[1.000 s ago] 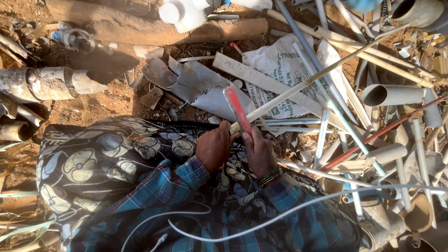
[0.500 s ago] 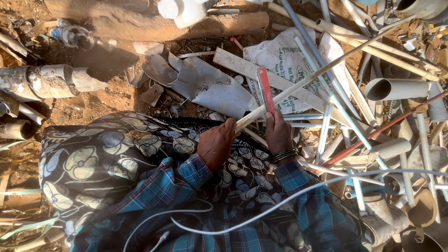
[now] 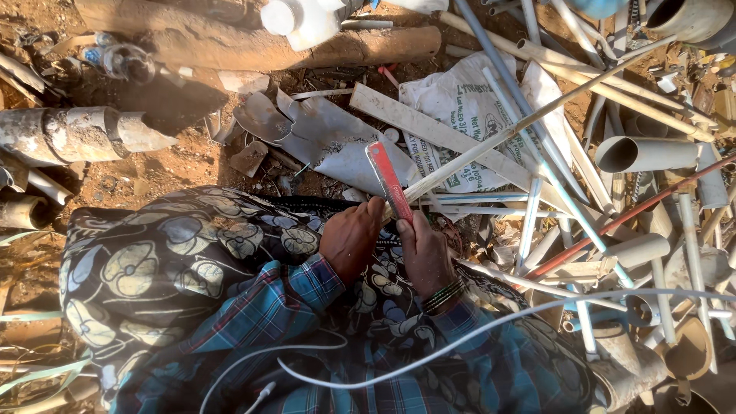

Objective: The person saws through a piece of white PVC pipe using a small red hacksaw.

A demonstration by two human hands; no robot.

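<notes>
My right hand [image 3: 426,254], with bangles at the wrist, grips the lower end of a flat red blade [image 3: 386,178] that points up and a little left. The blade lies across a long thin pale pipe [image 3: 529,121] that runs from my hands up to the right. My left hand [image 3: 352,239] is closed around the near end of that pipe, just left of the blade. Both hands rest over my lap, which is covered in dark cloth with a pale flower print [image 3: 176,261].
A heap of pale plastic pipes [image 3: 644,153] and thin tubes fills the right side. A printed white sack [image 3: 460,107] and torn grey sheet [image 3: 322,134] lie ahead on reddish dirt. A thick log [image 3: 230,46], a white jug [image 3: 303,21] and dirty pipe pieces [image 3: 69,134] lie left.
The red blade slid up and right along the pipe half a second ago, then came back down and left. My left hand kept its hold on the pipe.
</notes>
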